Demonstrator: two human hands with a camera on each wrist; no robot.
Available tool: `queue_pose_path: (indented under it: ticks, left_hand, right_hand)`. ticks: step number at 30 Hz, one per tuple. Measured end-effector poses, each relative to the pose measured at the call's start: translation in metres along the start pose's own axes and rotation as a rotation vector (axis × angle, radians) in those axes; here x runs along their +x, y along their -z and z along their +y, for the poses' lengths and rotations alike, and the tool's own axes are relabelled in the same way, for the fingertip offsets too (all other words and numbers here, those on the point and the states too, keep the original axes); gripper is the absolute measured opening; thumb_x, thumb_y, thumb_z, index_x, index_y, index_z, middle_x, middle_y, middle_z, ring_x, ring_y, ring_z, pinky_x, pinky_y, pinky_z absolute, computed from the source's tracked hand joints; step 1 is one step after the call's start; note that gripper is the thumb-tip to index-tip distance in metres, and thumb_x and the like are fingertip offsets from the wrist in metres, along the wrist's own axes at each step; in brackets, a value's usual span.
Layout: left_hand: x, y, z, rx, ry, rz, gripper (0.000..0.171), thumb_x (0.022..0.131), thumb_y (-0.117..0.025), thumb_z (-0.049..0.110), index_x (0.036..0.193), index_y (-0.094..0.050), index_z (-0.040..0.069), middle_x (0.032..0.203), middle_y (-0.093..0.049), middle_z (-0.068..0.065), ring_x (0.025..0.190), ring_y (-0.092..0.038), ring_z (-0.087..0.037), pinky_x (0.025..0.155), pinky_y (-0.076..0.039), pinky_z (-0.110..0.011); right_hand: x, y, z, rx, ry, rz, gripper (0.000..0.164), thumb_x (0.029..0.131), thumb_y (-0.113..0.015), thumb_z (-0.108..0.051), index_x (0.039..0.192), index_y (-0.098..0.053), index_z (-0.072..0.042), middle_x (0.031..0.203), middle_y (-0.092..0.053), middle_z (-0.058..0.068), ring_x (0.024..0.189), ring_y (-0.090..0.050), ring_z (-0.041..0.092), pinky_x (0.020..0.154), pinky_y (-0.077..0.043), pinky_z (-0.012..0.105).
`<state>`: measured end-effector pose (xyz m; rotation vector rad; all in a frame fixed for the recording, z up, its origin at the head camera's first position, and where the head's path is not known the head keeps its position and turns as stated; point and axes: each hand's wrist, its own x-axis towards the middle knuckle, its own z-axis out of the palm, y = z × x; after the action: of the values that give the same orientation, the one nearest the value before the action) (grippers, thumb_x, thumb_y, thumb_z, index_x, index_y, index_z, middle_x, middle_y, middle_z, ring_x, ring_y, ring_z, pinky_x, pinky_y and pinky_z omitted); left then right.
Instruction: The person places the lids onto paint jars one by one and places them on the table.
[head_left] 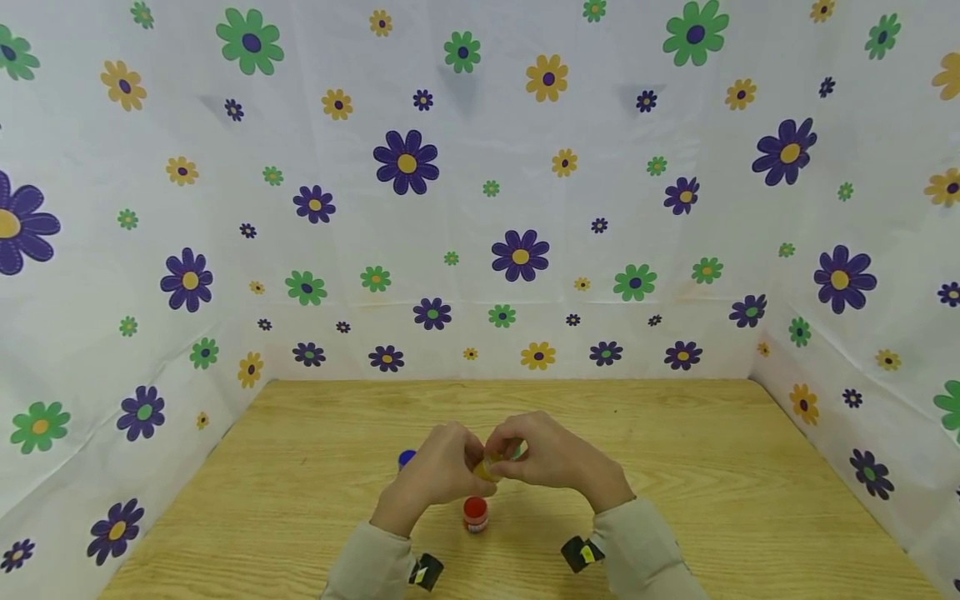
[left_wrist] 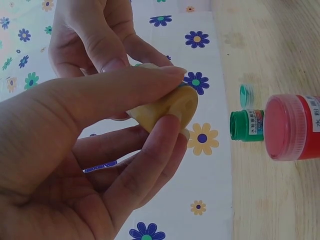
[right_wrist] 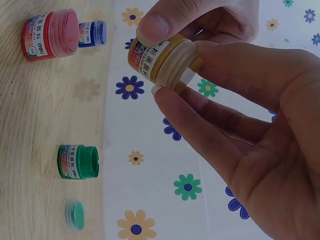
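A small yellow paint jar [right_wrist: 145, 60] is held above the table, tilted on its side, its label facing the right wrist camera. My left hand [head_left: 442, 467] grips the jar's body between thumb and fingers. The fingertips of my right hand [head_left: 551, 454] pinch the clear ribbed lid [right_wrist: 176, 64] at the jar's top. Whether that lid is loose or tight I cannot tell. Just below the hands stands a red paint jar [head_left: 476, 515] with its lid on. In the right wrist view a green paint jar [right_wrist: 78, 161] stands uncovered, with its green lid [right_wrist: 75, 215] beside it.
A blue paint jar [head_left: 407, 458] with its lid on stands left of my left hand, partly hidden by it in the head view. The wooden table [head_left: 712, 500] is bordered at the back and sides by a white flowered cloth [head_left: 465, 333].
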<state>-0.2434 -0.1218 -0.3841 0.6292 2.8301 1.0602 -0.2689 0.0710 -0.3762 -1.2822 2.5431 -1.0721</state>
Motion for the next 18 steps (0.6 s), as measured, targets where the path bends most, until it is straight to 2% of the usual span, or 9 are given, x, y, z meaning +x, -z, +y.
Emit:
queue_pose_path:
  ticks: [4, 10, 14, 18]
  left_hand:
    - [0.0000, 0.0005, 0.0000, -0.003, -0.005, 0.000, 0.013, 0.068, -0.083, 0.013, 0.071, -0.071, 0.010, 0.058, -0.061, 0.003, 0.050, -0.045, -0.007, 0.045, -0.038, -0.021]
    - [0.0003, 0.0017, -0.0011, -0.019, -0.008, -0.004, 0.018, 0.068, -0.084, 0.013, 0.081, -0.074, 0.006, 0.072, -0.071, 0.001, 0.059, -0.060, -0.007, 0.055, -0.051, -0.022]
    - [0.0001, 0.0019, -0.0014, -0.025, -0.011, -0.007, 0.018, 0.067, -0.083, 0.012, 0.081, -0.074, 0.007, 0.072, -0.071, 0.000, 0.059, -0.061, -0.007, 0.055, -0.052, -0.022]
    - [-0.0002, 0.0010, -0.0016, -0.034, -0.018, -0.009, 0.016, 0.067, -0.083, 0.012, 0.079, -0.074, 0.007, 0.069, -0.070, 0.001, 0.056, -0.060, -0.006, 0.052, -0.051, -0.022]
  right_hand:
    - [-0.0004, 0.0003, 0.0006, 0.030, -0.002, -0.001, 0.014, 0.086, -0.070, -0.015, 0.100, -0.071, -0.013, 0.098, -0.068, -0.001, 0.087, -0.061, 0.011, 0.072, -0.054, 0.019]
    - [-0.0014, 0.0014, -0.0002, 0.076, 0.002, -0.013, 0.021, 0.083, -0.071, -0.005, 0.103, -0.070, -0.012, 0.104, -0.066, 0.003, 0.094, -0.064, 0.020, 0.076, -0.056, 0.022]
    - [-0.0009, 0.0005, 0.0001, 0.089, 0.006, -0.023, 0.021, 0.082, -0.071, -0.003, 0.101, -0.070, -0.011, 0.103, -0.066, 0.003, 0.095, -0.065, 0.019, 0.077, -0.056, 0.023]
    - [-0.0007, -0.0003, 0.0004, 0.061, 0.010, -0.018, 0.017, 0.083, -0.072, -0.007, 0.099, -0.071, -0.012, 0.100, -0.069, 0.001, 0.090, -0.064, 0.015, 0.074, -0.055, 0.019]
